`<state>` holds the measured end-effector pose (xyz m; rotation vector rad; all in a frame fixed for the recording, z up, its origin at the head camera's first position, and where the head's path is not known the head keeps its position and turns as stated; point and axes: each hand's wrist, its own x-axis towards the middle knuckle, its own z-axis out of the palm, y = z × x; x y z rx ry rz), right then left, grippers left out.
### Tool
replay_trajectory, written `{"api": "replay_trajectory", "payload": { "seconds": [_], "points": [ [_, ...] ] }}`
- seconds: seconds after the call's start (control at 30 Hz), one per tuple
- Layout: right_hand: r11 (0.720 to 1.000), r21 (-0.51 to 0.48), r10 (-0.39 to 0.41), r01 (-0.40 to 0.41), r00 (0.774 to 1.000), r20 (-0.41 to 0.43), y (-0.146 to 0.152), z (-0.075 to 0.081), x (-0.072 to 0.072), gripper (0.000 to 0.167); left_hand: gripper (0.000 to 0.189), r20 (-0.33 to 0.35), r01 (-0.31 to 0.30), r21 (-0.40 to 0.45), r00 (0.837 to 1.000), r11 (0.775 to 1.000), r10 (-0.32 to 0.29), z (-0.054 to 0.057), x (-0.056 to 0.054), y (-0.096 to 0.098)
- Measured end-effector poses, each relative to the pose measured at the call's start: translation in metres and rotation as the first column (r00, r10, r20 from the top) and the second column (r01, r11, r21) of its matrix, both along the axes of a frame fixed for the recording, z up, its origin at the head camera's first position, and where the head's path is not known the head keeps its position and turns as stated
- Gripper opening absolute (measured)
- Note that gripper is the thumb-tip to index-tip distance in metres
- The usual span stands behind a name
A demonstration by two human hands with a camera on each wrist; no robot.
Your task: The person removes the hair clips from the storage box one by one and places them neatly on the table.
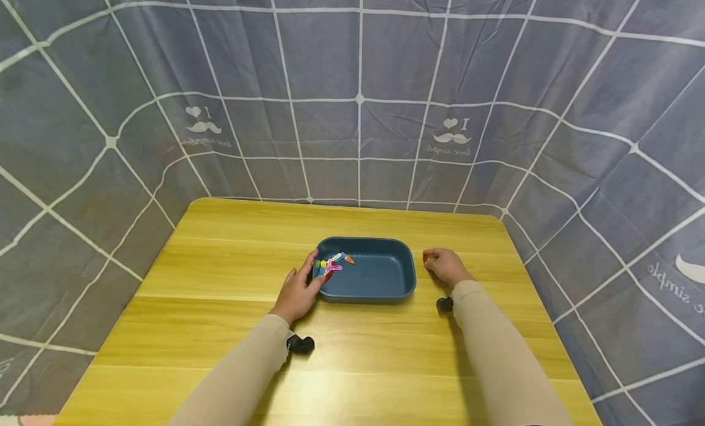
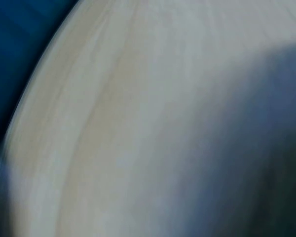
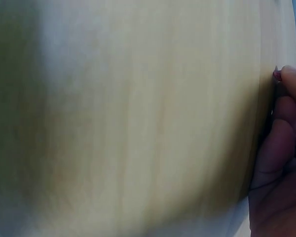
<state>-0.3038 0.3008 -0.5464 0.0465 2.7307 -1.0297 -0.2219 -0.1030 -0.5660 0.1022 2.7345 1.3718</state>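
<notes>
In the head view, a dark blue rectangular tray sits on the table. Several small colourful hair clips lie in a heap at its left end: yellow, pink, blue, white, orange and red. My left hand grips the tray's left side, thumb at the near left corner and fingers along the outer wall. To the right of the tray, my right hand pinches a small red piece between thumb and fingertips, low over the table. The right wrist view shows the red piece mostly hidden by the fingers.
A light wooden table spreads around the tray. Grey curtains with white grid lines hang behind it and on both sides. Each sleeve carries a small black wrist camera. The left wrist view is blurred, with a dark blue edge at its upper left.
</notes>
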Motion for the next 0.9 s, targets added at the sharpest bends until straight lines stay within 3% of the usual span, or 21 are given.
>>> {"api": "replay_trajectory", "payload": {
  "seconds": [0.3,0.9],
  "points": [
    [0.999,0.033,0.008,-0.008,1.0,-0.016,-0.004,-0.0028,0.007,0.039,0.068,0.013,-0.003,0.001,1.0,1.0,0.003,0.0002,0.0049,-0.0007],
    [0.999,0.049,0.015,-0.015,1.0,-0.01,-0.0033,0.0015,0.0086,0.041,0.069,0.014,0.003,0.003,1.0,1.0,-0.003,0.0041,0.0036,0.0004]
  ]
}}
